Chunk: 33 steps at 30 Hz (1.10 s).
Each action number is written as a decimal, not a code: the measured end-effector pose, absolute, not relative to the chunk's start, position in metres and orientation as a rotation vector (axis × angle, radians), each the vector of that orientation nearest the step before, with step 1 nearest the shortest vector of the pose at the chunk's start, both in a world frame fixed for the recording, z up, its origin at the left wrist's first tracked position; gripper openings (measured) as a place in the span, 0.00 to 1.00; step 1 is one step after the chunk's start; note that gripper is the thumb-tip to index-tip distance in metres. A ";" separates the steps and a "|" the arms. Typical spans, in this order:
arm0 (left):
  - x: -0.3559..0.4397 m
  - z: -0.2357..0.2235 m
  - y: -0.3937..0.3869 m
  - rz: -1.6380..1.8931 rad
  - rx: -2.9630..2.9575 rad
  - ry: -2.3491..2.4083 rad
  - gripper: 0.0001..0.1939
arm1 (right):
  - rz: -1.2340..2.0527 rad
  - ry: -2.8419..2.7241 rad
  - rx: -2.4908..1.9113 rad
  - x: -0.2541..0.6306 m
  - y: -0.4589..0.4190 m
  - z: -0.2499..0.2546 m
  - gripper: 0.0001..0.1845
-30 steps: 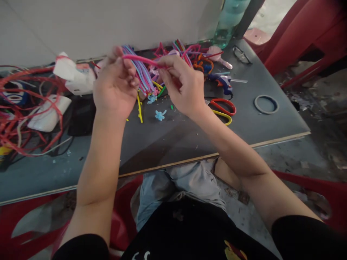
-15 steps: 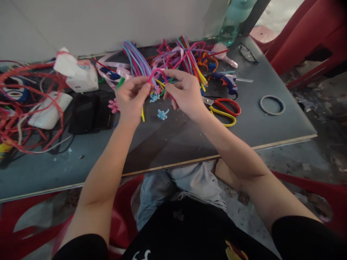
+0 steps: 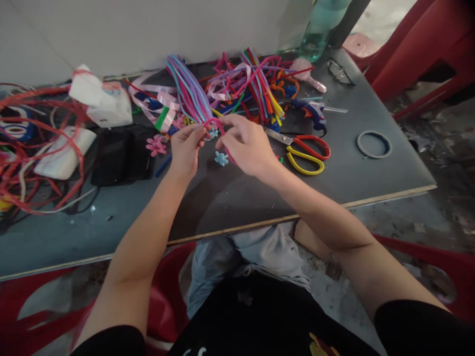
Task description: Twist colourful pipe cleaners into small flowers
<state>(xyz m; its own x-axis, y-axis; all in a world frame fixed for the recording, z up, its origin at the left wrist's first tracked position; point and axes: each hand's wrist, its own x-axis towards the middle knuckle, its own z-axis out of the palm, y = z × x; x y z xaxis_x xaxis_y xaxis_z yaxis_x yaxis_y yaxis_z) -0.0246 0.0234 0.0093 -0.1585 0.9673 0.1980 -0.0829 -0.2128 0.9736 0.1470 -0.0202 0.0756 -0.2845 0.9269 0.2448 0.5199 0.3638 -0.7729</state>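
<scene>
Between my two hands a pink pipe cleaner (image 3: 214, 120) is bent into a small arch. My left hand (image 3: 189, 148) pinches one end of it. My right hand (image 3: 248, 146) grips the other side, and a length of pink shows below its fingers. Just under the hands lies a light blue pipe-cleaner flower (image 3: 221, 158) on the dark table. Left of my left hand is a pink pipe-cleaner flower (image 3: 156, 146). Beyond the hands lies a bundle of purple, blue and pink pipe cleaners (image 3: 189, 89).
Red-and-yellow-handled scissors (image 3: 306, 153) lie right of my right hand. Behind them are a glue gun (image 3: 309, 112), a pink brush (image 3: 306, 74) and a green bottle (image 3: 315, 34). A grey tape ring (image 3: 374, 144) sits further right. At left are a phone (image 3: 112, 157), tissues (image 3: 109, 106) and tangled red cord (image 3: 79, 158).
The left hand has turned from palm-up and half open to a pinch on the pink pipe cleaner. That pipe cleaner went from nearly straight to bent, and both hands came lower.
</scene>
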 end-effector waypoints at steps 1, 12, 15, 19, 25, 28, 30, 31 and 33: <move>-0.023 0.010 0.022 1.538 1.187 1.135 0.06 | 0.745 -1.910 -1.274 0.149 -0.021 0.077 0.19; -0.020 -0.001 0.026 1.497 1.276 1.113 0.06 | 0.346 -2.079 -1.690 0.150 -0.010 0.119 0.11; -0.024 -0.008 0.028 1.622 1.416 1.157 0.12 | 0.460 -2.022 -1.476 0.149 0.009 0.086 0.09; -0.032 -0.016 0.029 1.691 1.574 1.262 0.19 | 0.531 -1.969 -1.316 0.157 0.025 0.035 0.08; -0.026 -0.020 0.025 1.561 1.702 1.298 0.18 | 0.467 -1.923 -1.268 0.161 0.023 0.015 0.12; -0.022 -0.024 0.023 1.553 1.684 1.264 0.19 | 0.456 -1.900 -1.182 0.160 0.023 0.005 0.16; -0.023 -0.025 0.021 1.594 1.721 1.277 0.17 | 0.458 -1.857 -1.133 0.160 0.023 -0.003 0.16; -0.023 -0.024 0.019 1.628 1.757 1.297 0.15 | 0.458 -1.825 -1.111 0.160 0.022 -0.007 0.16; -0.024 -0.022 0.016 1.702 1.834 1.354 0.13 | 0.456 -1.754 -1.073 0.160 0.022 -0.013 0.17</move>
